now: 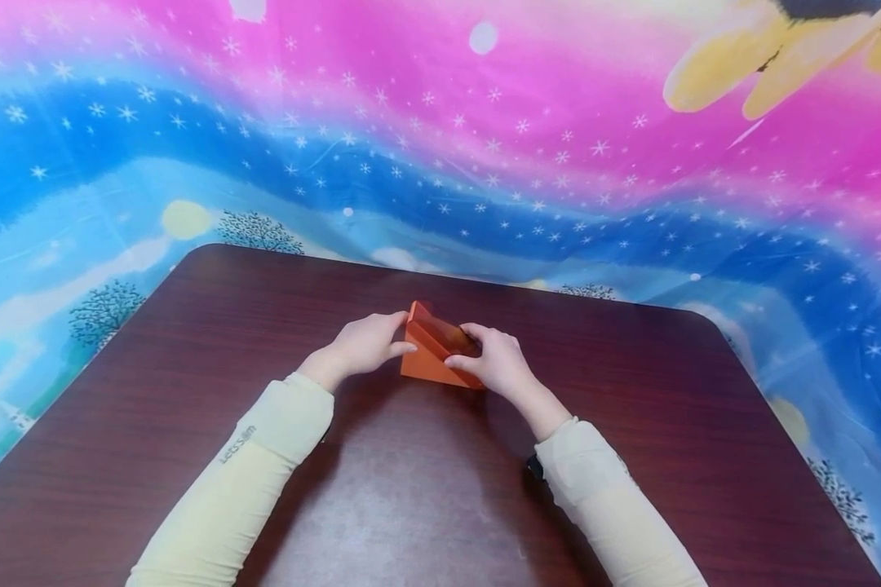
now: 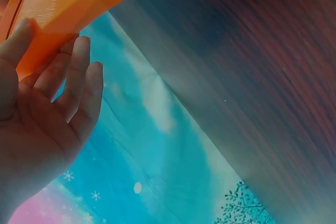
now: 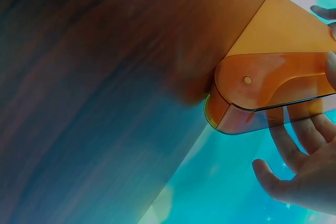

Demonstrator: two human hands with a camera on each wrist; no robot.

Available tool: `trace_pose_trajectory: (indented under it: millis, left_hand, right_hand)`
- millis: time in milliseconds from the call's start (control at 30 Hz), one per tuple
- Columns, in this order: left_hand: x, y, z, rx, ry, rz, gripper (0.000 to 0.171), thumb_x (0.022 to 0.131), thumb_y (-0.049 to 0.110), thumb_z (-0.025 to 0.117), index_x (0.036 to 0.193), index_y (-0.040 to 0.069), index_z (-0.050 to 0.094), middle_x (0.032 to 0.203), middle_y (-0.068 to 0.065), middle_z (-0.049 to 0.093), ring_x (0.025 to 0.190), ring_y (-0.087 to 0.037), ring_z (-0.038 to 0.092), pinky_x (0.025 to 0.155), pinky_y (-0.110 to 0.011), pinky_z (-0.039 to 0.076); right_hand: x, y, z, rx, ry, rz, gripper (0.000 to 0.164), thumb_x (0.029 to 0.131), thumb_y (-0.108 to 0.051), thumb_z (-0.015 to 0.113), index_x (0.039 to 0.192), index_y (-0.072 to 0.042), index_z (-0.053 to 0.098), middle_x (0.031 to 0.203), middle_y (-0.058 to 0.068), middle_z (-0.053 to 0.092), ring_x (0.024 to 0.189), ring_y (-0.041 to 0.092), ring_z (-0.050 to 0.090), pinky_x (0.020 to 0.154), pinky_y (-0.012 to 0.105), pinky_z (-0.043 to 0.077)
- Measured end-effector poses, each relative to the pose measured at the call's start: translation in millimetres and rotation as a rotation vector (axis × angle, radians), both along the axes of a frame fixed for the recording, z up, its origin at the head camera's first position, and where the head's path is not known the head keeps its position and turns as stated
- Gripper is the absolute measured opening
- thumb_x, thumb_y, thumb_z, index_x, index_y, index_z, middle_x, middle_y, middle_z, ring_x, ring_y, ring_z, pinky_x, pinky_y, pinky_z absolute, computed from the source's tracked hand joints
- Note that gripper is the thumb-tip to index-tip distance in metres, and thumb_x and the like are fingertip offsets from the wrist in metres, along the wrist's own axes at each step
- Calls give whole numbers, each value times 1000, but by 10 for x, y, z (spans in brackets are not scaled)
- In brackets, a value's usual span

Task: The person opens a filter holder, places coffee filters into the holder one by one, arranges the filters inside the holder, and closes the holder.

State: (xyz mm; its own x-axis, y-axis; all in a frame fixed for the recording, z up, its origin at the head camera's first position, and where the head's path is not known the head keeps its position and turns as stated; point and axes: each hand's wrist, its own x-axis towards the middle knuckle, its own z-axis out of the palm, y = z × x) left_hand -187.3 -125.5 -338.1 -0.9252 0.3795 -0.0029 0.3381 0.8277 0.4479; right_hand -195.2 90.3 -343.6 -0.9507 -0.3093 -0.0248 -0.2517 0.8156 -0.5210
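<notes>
An orange wedge-shaped container [image 1: 431,367] with a see-through amber cover [image 3: 268,74] stands on the table, its tall corner toward the left. At that corner my left hand [image 1: 361,342] pinches it, thumb on the near face and fingers behind. In the left wrist view the thumb [image 2: 18,43] lies against the orange wall, the other fingers loosely bent. On the other side my right hand [image 1: 501,359] grips the lower right part, thumb in front and fingers around the back. Through the amber plastic, the right fingers [image 3: 307,135] show. A small round pin [image 3: 247,80] marks the cover's rounded end.
The dark wood-grain table [image 1: 631,408] has rounded far corners. Behind and beside it hangs a pink and blue cloth backdrop [image 1: 411,106] with snowflakes. Pale sleeves [image 1: 264,456] cover both forearms.
</notes>
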Motion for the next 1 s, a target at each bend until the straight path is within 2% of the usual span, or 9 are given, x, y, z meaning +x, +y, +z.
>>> trace_pose_trajectory:
  millis: [200,533,733,1000]
  left_hand:
    - [-64,49,6,-10,-9,3,45,91,36,58,126,8,51,120,-10,63,112,-26,60,96,-44,47]
    - [-114,117,13,-1,-24,11,44,91,33,60,126,8,51,120,-9,64,112,-25,60,97,-43,46]
    - [-143,167,9,-6,-34,14,48,91,34,60,129,7,49,124,-10,61,114,-26,59,99,-43,46]
    - [-227,223,-4,-12,-54,28,50,90,36,59,131,8,48,127,-9,60,117,-25,57,100,-43,45]
  right_hand:
    - [-38,31,11,14,7,1,54,80,-35,73,127,-13,56,112,7,66,98,25,59,100,52,35]
    - [-79,84,9,16,-10,-14,53,81,-34,72,127,-15,56,113,7,65,99,25,58,97,51,39]
    - [-111,127,8,19,-20,-24,53,81,-34,71,128,-14,55,115,8,65,101,26,58,102,53,34]
    - [-176,158,16,17,-45,-52,53,82,-34,71,128,-14,54,115,8,64,102,27,57,100,54,36]
